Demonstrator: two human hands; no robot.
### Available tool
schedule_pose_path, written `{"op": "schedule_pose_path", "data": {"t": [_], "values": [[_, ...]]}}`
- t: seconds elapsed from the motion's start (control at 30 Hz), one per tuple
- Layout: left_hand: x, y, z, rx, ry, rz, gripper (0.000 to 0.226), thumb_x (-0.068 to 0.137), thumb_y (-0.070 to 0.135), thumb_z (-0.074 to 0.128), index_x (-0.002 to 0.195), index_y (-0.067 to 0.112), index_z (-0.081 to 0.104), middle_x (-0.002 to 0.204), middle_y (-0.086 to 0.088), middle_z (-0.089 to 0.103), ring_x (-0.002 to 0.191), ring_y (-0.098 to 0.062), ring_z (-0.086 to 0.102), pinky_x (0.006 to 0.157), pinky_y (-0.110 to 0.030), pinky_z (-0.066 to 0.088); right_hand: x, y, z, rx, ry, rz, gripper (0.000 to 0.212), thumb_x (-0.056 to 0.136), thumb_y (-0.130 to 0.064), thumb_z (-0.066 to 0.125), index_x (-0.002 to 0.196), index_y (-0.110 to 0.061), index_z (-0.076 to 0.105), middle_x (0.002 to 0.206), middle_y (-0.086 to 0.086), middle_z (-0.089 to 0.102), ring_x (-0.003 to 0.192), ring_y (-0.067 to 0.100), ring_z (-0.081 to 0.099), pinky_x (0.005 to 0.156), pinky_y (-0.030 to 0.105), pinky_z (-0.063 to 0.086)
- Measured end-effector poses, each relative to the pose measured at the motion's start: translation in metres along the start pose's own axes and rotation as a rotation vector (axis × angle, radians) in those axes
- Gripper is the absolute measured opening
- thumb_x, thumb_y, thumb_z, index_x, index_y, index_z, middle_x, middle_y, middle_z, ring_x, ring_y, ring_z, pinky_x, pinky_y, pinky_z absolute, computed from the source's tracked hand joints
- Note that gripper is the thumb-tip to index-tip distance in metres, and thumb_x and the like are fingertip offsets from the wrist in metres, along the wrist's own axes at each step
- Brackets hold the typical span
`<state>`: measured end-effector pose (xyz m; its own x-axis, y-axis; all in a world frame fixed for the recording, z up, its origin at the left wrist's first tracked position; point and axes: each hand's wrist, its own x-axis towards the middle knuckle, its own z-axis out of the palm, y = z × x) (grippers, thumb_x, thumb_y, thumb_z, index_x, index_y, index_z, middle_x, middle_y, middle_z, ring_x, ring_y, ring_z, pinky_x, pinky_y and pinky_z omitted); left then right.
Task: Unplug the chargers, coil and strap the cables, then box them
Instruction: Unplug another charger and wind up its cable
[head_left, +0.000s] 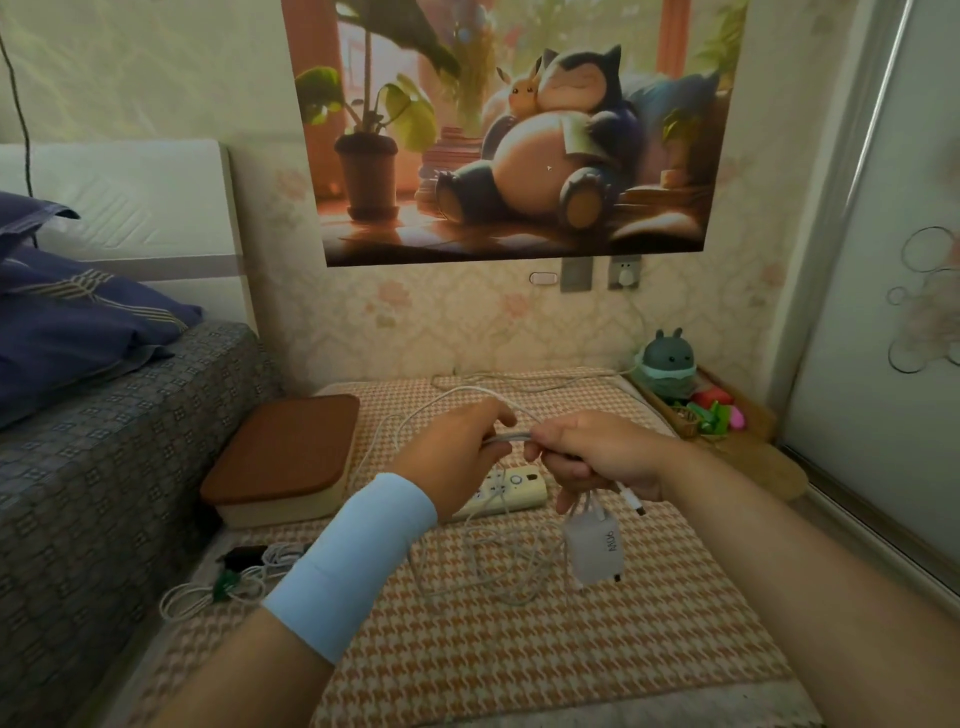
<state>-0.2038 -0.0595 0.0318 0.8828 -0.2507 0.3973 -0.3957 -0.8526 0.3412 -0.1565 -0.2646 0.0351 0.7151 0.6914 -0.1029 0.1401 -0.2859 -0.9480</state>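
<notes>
My left hand (457, 452) and my right hand (597, 457) both grip a bunch of white cable (506, 435) between them, held above the checked mat. A white charger block (594, 551) hangs from the cable under my right hand, and a cable plug end (635, 503) sticks out beside it. More loose white cable (483, 561) loops on the mat below. A cream power strip (511, 488) lies under my hands. A coiled white cable with a green strap (223, 584) rests at the mat's left edge. A box with a brown lid (283, 457) stands left.
A bed with a grey cover (104, 467) and blue pillows runs along the left. Wall sockets (623, 273) sit under the poster, one with a white plug. A tray of toys (701, 410) stands at the right, next to a sliding door (883, 364).
</notes>
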Motion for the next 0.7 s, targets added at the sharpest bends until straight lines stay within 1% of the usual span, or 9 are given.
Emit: {"op": "schedule_pose_path", "data": {"t": [0.07, 0.13, 0.23, 0.3, 0.4, 0.5, 0.57, 0.63, 0.7], "values": [[-0.002, -0.009, 0.014, 0.029, -0.011, 0.03, 0.018, 0.101, 0.024, 0.05, 0.115, 0.017, 0.06, 0.099, 0.001, 0.059, 0.089, -0.017, 0.056, 0.081, -0.034, 0.047, 0.008, 0.012, -0.002, 0.026, -0.014, 0.015, 0.039, 0.108, -0.033, 0.042, 0.114, 0.001, 0.061, 0.059, 0.001, 0.046, 0.045, 0.013, 0.034, 0.077, 0.044, 0.059], [-0.003, -0.018, 0.025, 0.09, -0.058, 0.053, 0.021, 0.102, 0.031, 0.046, 0.105, 0.019, 0.062, 0.096, -0.002, 0.062, 0.089, -0.024, 0.059, 0.077, -0.039, 0.047, 0.016, 0.025, -0.004, 0.05, -0.024, 0.049, 0.043, 0.108, -0.03, 0.042, 0.121, 0.009, 0.056, 0.069, 0.005, 0.061, 0.05, 0.016, 0.046, 0.077, 0.042, 0.059], [0.003, -0.032, 0.029, 0.245, -0.066, 0.097, 0.028, 0.097, 0.051, 0.047, 0.096, 0.028, 0.064, 0.087, 0.008, 0.063, 0.078, -0.014, 0.057, 0.066, -0.033, 0.046, 0.024, 0.042, -0.006, 0.084, -0.065, 0.125, 0.034, 0.108, -0.024, 0.042, 0.112, 0.001, 0.064, 0.092, 0.011, 0.075, 0.072, 0.022, 0.067, 0.073, 0.033, 0.056], [0.009, -0.04, 0.029, 0.249, -0.05, 0.148, 0.027, 0.097, 0.05, 0.048, 0.093, 0.03, 0.065, 0.082, 0.011, 0.058, 0.074, -0.012, 0.051, 0.064, -0.031, 0.042, 0.03, 0.052, -0.008, 0.157, -0.065, 0.146, 0.029, 0.108, -0.02, 0.043, 0.107, -0.003, 0.067, 0.1, 0.015, 0.075, 0.083, 0.024, 0.072, 0.077, 0.032, 0.057], [0.015, -0.052, 0.031, 0.178, -0.055, 0.177, 0.025, 0.099, 0.042, 0.05, 0.104, 0.029, 0.072, 0.082, 0.011, 0.049, 0.077, -0.017, 0.056, 0.065, -0.031, 0.041, 0.04, 0.057, -0.012, 0.173, -0.068, 0.151, 0.029, 0.107, -0.018, 0.044, 0.107, -0.002, 0.068, 0.107, 0.019, 0.075, 0.093, 0.028, 0.074, 0.079, 0.033, 0.058], [0.015, -0.068, 0.035, 0.151, -0.053, 0.212, 0.027, 0.099, 0.034, 0.054, 0.118, 0.026, 0.072, 0.089, 0.004, 0.058, 0.08, -0.017, 0.056, 0.068, -0.032, 0.043, 0.052, 0.06, -0.01, 0.156, -0.022, 0.167, 0.031, 0.108, -0.02, 0.044, 0.111, 0.001, 0.068, 0.109, 0.019, 0.075, 0.101, 0.029, 0.074, 0.078, 0.035, 0.06], [0.013, -0.078, 0.037, 0.17, -0.024, 0.236, 0.028, 0.097, 0.032, 0.054, 0.11, 0.021, 0.076, 0.089, -0.002, 0.064, 0.08, -0.023, 0.06, 0.068, -0.037, 0.051, 0.06, 0.066, -0.005, 0.067, 0.09, 0.17, 0.033, 0.108, -0.022, 0.044, 0.111, 0.002, 0.068, 0.105, 0.017, 0.076, 0.097, 0.027, 0.074, 0.074, 0.032, 0.06], [0.012, -0.087, 0.038, 0.176, 0.021, 0.232, 0.028, 0.093, 0.029, 0.055, 0.096, 0.014, 0.078, 0.083, -0.005, 0.066, 0.074, -0.026, 0.062, 0.064, -0.039, 0.054, 0.066, 0.071, -0.003, -0.068, 0.201, 0.156, 0.033, 0.109, -0.024, 0.043, 0.102, -0.005, 0.069, 0.096, 0.015, 0.078, 0.08, 0.021, 0.073, 0.065, 0.028, 0.058], [0.011, -0.088, 0.037, 0.128, -0.009, 0.158, 0.026, 0.097, 0.026, 0.054, 0.093, 0.01, 0.075, 0.077, -0.004, 0.064, 0.072, -0.026, 0.06, 0.069, -0.039, 0.053, 0.07, 0.076, -0.004, -0.126, 0.26, 0.132, 0.032, 0.11, -0.027, 0.041, 0.098, -0.01, 0.066, 0.088, 0.012, 0.078, 0.071, 0.022, 0.071, 0.063, 0.03, 0.057]]}}
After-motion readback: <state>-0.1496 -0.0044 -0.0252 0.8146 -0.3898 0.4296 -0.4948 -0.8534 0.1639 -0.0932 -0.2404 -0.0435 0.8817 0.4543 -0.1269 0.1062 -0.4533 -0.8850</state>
